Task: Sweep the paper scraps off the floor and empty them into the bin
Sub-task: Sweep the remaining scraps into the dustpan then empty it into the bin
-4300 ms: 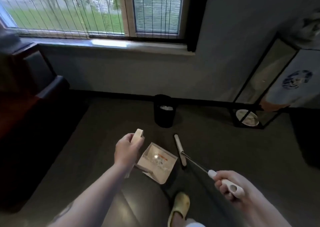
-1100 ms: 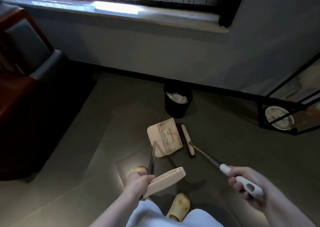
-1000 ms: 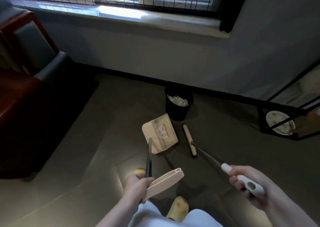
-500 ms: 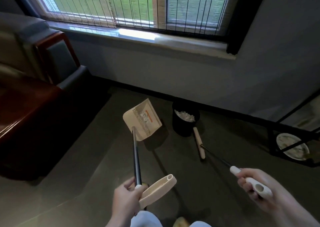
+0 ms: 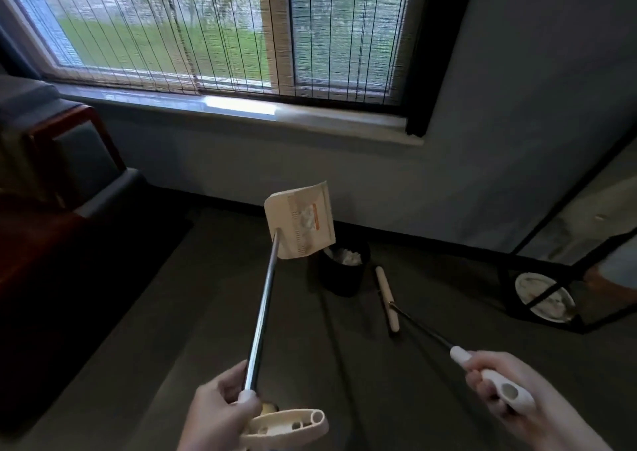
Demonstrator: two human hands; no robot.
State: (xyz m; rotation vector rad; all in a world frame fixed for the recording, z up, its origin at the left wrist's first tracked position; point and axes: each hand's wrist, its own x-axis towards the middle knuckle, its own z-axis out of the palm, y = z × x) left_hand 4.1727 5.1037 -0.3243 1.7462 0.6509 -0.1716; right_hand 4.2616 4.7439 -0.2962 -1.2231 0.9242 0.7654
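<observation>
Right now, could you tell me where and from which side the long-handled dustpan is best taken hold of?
Grip the dustpan at the near end of its metal pole, where the pole meets the cream handle, coming from the left as the left hand does. The pan is raised beside the black bin, so a low grip on the slanted pole probably steers the tipping best.

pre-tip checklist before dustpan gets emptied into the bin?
1. Left hand grips dustpan handle: ok.
2. Scraps sitting in pan: ok.
3. Pan lifted off floor: ok.
4. Pan lip over bin opening: cannot tell; it overlaps the bin's left rim in view.
5. Bin has room: cannot tell; paper already inside.
6. Broom, gripped by right hand, clear of bin: ok, head lies beside it.
</observation>
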